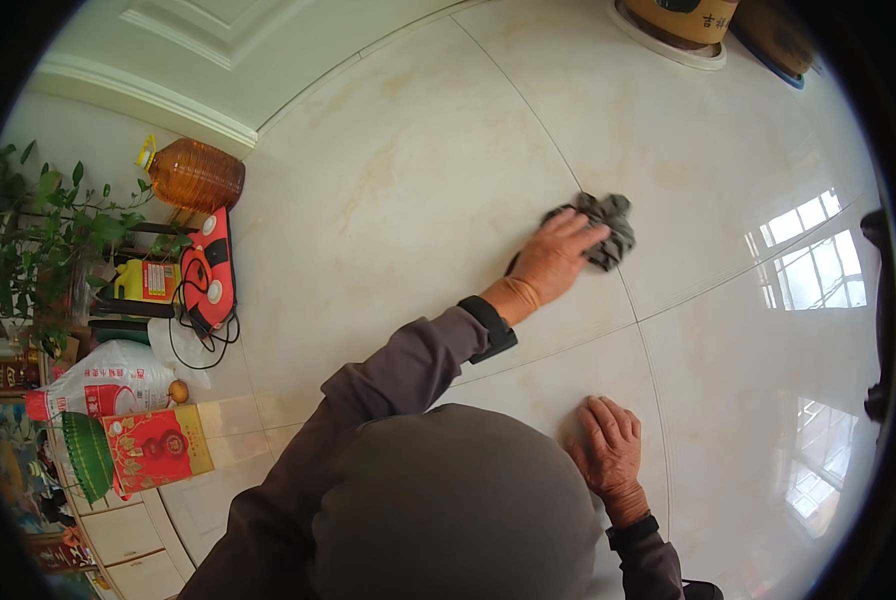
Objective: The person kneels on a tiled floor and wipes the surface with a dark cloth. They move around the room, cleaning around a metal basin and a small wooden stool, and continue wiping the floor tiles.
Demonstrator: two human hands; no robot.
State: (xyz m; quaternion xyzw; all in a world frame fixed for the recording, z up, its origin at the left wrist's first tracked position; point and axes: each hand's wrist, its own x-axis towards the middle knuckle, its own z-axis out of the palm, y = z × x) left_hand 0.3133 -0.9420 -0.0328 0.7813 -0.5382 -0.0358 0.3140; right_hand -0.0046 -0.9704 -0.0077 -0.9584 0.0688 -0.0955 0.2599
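My left hand (pixel 557 259) lies palm down on a crumpled dark grey cloth (pixel 614 225), its fingers bent over the near part. The cloth is bunched up on the glossy cream floor tiles (pixel 418 225), across a joint between tiles. My right hand (pixel 609 450) rests on the floor nearer to me, holding nothing, with its thumb a little apart and its fingers side by side. Dark bands circle both wrists. Between my arms, a rounded dark grey fabric-covered shape (pixel 455 502) hides part of the floor; I cannot tell what it is.
Along the left stand a large amber plastic bottle (pixel 197 176), a red and black appliance (pixel 212 274) with a cable, a yellow jug (pixel 144 281), leafy plants (pixel 107 225), a white sack (pixel 122 379), a green basket (pixel 86 454) and a red box (pixel 159 450). Pots (pixel 680 22) stand top right.
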